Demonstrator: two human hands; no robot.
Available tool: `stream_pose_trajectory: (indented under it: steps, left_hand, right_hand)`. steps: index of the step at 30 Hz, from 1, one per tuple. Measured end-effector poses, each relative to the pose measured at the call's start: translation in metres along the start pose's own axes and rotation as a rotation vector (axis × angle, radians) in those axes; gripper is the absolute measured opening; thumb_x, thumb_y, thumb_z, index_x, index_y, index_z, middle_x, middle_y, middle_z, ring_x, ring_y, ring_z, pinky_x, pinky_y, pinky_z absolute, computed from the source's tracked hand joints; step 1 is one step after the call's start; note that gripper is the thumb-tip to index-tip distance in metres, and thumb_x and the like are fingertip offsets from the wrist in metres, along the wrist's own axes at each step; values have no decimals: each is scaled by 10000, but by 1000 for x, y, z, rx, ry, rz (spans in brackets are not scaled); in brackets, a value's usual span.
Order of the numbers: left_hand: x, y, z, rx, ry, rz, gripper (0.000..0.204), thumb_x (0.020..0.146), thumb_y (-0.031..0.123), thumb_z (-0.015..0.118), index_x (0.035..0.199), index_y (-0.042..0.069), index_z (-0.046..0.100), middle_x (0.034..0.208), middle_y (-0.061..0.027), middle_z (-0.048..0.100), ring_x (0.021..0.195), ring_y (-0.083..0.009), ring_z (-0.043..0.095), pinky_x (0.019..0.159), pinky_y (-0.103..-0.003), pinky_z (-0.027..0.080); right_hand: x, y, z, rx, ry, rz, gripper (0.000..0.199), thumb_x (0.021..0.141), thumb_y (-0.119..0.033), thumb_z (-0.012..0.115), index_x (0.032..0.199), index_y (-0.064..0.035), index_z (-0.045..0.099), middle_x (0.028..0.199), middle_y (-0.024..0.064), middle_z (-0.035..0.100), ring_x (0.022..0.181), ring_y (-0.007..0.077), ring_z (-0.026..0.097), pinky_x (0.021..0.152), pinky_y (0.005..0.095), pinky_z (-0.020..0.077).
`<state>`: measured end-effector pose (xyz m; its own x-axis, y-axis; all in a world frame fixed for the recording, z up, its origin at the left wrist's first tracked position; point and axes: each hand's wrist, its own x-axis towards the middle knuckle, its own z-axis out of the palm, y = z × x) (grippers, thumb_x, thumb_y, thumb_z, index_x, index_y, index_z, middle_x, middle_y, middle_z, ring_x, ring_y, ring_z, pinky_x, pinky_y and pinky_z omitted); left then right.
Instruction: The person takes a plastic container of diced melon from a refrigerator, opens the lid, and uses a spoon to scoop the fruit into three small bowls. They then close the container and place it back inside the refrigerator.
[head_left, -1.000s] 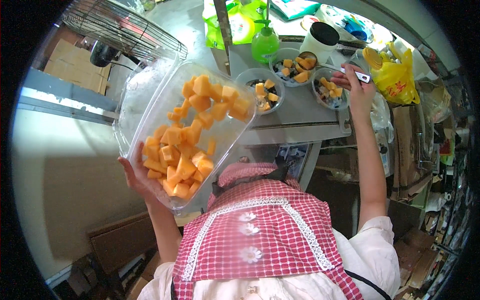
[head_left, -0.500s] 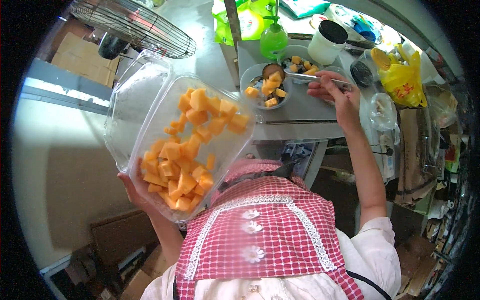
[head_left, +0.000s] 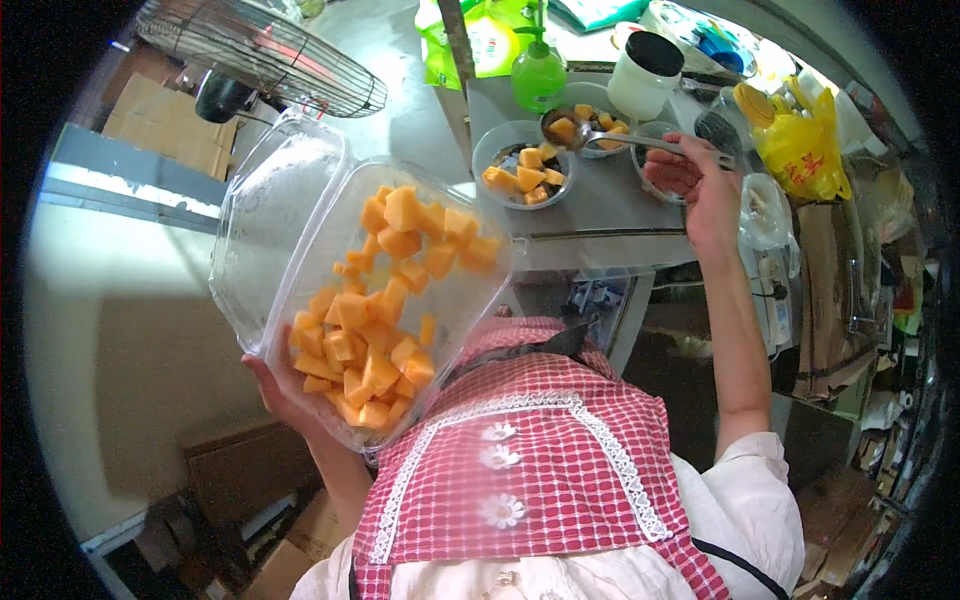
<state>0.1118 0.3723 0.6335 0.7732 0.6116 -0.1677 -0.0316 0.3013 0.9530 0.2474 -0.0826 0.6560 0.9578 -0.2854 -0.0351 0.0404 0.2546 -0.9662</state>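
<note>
My left hand (head_left: 285,392) grips a clear plastic clamshell box (head_left: 478,292) from below, its lid (head_left: 265,210) hanging back at the left. Orange fruit cubes (head_left: 375,330) lie inside the tilted box. Closed round the handle of a metal spoon (head_left: 632,138), my right hand (head_left: 700,185) is over the worktop. The spoon's bowl, with an orange cube on it, is at a round clear tub (head_left: 598,152) of fruit and dark pieces. Nearer stands another clear tub (head_left: 482,180) with orange cubes over dark and translucent pieces. A third clear tub (head_left: 652,130) is partly behind my right hand.
A green pump bottle (head_left: 538,78) and a white jar with a black lid (head_left: 640,85) stand behind the tubs. A yellow plastic bag (head_left: 808,155) sits at the right. A wire fan guard (head_left: 270,55) is at the far left, above the box lid.
The spoon has moved from the nearer tub to the farther one, shifting right and away. Its bowl now shows an orange cube. The box has barely moved.
</note>
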Motion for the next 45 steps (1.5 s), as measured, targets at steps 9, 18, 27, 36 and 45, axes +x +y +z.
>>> stream_pose_trajectory:
  steps: [9, 18, 27, 36, 45]
  left_hand:
    - [4, -6, 24, -132, -163, -109, 785, 909, 623, 501, 1199, -106, 514, 1197, -252, 548, 1098, -344, 566, 952, -449, 475]
    - [-3, -3, 62, -169, -301, -275, 846, 912, 625, 484, 1278, -137, 444, 1312, -286, 459, 1211, -373, 490, 1038, -467, 406]
    - [13, -15, 71, -187, -418, -345, 876, 879, 666, 494, 1295, -104, 452, 1236, -290, 519, 1107, -371, 574, 969, -451, 472]
    - [-2, -11, 86, -249, -411, -388, 864, 869, 664, 515, 1282, -92, 461, 1204, -294, 540, 1110, -371, 579, 984, -454, 474]
    - [-3, -23, 76, -265, -405, -434, 866, 872, 690, 475, 1332, -43, 440, 1308, -281, 477, 1175, -386, 541, 1021, -463, 440]
  right_hand:
    - [-26, -29, -73, -220, 254, -290, 263, 946, -170, 598, 1087, 48, 641, 921, 176, 696, 798, 231, 703, 759, 338, 585]
    - [-65, -20, -69, -588, 149, -483, 245, 937, -110, 627, 1119, 51, 653, 984, 146, 698, 888, 196, 683, 844, 304, 533]
    - [-125, -78, -4, -256, -250, -444, 302, 948, -200, 603, 1106, 55, 645, 944, 177, 706, 818, 264, 703, 770, 371, 569]
    - [-139, -97, 42, -1065, -582, -904, 207, 757, 37, 686, 964, 43, 672, 888, 174, 698, 782, 302, 706, 684, 341, 574]
    - [-156, -76, 70, -1433, -787, -1106, 245, 785, -22, 635, 976, 130, 621, 810, 175, 650, 727, 249, 680, 683, 341, 593]
